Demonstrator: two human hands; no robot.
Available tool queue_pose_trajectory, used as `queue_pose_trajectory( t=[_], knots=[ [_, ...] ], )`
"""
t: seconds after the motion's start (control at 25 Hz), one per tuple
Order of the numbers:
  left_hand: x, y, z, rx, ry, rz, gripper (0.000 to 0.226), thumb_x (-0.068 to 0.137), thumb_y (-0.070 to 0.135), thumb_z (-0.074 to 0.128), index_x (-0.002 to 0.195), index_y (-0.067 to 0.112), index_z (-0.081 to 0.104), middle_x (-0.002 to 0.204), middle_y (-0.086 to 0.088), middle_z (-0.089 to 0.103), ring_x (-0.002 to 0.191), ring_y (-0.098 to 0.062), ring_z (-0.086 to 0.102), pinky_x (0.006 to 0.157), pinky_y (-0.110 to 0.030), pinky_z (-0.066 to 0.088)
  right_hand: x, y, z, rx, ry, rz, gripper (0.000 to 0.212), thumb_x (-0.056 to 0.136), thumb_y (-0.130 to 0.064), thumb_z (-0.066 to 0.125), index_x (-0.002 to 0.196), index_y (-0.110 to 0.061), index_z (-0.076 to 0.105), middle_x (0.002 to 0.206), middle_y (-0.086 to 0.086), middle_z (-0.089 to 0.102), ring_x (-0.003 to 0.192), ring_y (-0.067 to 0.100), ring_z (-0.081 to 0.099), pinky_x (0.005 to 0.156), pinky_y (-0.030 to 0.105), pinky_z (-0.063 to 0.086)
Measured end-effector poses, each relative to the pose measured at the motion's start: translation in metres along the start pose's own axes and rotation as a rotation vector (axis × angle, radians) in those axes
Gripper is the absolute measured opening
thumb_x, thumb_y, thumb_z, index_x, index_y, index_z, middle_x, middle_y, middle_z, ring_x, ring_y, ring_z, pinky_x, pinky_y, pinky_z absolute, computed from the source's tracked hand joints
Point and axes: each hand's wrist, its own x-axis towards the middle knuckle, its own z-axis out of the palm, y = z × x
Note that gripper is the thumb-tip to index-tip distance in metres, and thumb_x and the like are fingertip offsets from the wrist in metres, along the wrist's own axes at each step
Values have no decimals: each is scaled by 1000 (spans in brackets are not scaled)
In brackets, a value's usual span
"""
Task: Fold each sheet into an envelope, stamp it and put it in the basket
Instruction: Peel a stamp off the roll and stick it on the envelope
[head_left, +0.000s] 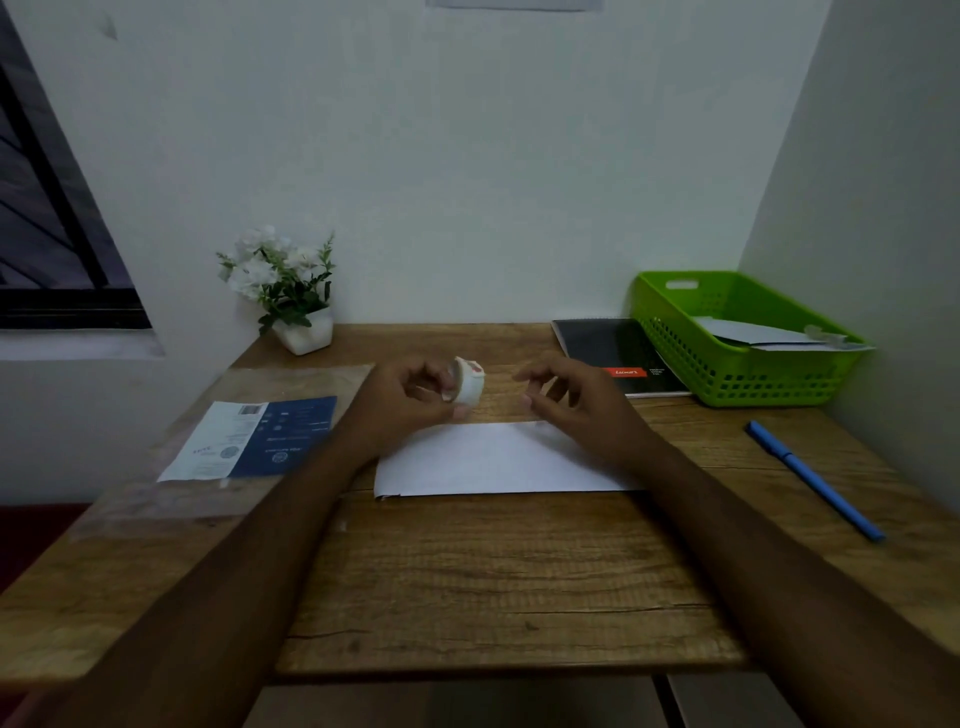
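One folded envelope (498, 460) lies flat at table (467, 597) centre. The left hand (410, 397), at 11 o'clock of it, grips one stamp roll (466, 383). The right hand (569, 400), at 1 o'clock, curls its fingers beside the roll; whether they pinch anything cannot be told. One green basket (737, 384) at 2 o'clock holds white paper, count unclear. One blue pen (815, 478) lies at 3 o'clock.

My left hand (410, 402) covers part of the roll (467, 382) it holds, and the roll's red print is too blurred to read. Whether my right hand (569, 402) pinches anything I cannot tell; it hides the far right corner of the folded sheet (493, 460).
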Motion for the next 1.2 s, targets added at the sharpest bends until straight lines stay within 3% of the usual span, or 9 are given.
queue_pose_trajectory(
  t=[0.12, 0.24, 0.44, 0.6, 0.8, 1.0, 1.2],
  knots=[
    [-1, 2, 10, -54, -109, 17, 59, 60, -1, 84, 110, 14, 56, 102, 1, 68, 87, -12, 66, 77, -26, 54, 0, 0, 2, 11, -3, 5, 34, 81, -23, 75, 112, -25, 64, 99, -7, 64, 71, 13, 65, 63, 22, 49],
    [-2, 3, 16, -3, -147, 55, 73, 60, 2, 85, 123, 18, 52, 108, 5, 67, 92, -8, 66, 79, -23, 55, 0, -1, 5, 1, -1, -16, 36, 75, -23, 81, 107, -28, 66, 102, -6, 66, 68, 15, 64, 64, 30, 51],
    [-2, 3, 20, 76, -165, 116, 67, 66, -1, 80, 125, 14, 54, 114, 3, 65, 101, -4, 63, 82, -22, 53, -1, -4, 7, -24, -18, -31, 45, 71, -22, 83, 113, -26, 66, 103, -10, 65, 66, 15, 63, 62, 30, 52],
    [-4, 9, 23, 123, -180, 125, 69, 64, 9, 84, 124, 24, 54, 116, 10, 62, 105, 1, 59, 85, -20, 52, 0, -5, 7, -54, 0, -63, 45, 71, -24, 84, 112, -24, 68, 105, -5, 67, 66, 16, 63, 61, 28, 54],
    [-5, 15, 25, 104, -139, 138, 60, 64, 15, 84, 115, 29, 56, 107, 18, 60, 100, 6, 58, 79, -15, 52, 0, -6, 7, -10, -7, -98, 40, 70, -21, 84, 108, -20, 70, 106, -3, 65, 65, 17, 64, 60, 26, 54],
    [-7, 17, 25, 123, -141, 149, 58, 67, 9, 82, 117, 22, 58, 105, 22, 58, 93, 14, 56, 73, -7, 48, 0, -9, 7, 4, 1, -113, 27, 78, -19, 79, 104, -19, 71, 104, -2, 64, 70, 8, 60, 60, 14, 45],
    [-7, 14, 25, 123, -159, 170, 58, 66, 10, 83, 117, 23, 59, 107, 19, 60, 99, 9, 57, 76, -9, 48, 1, -4, 10, -26, 33, -121, 18, 81, -21, 76, 99, -20, 73, 101, -5, 63, 67, 12, 60, 58, 27, 52]
  ],
)
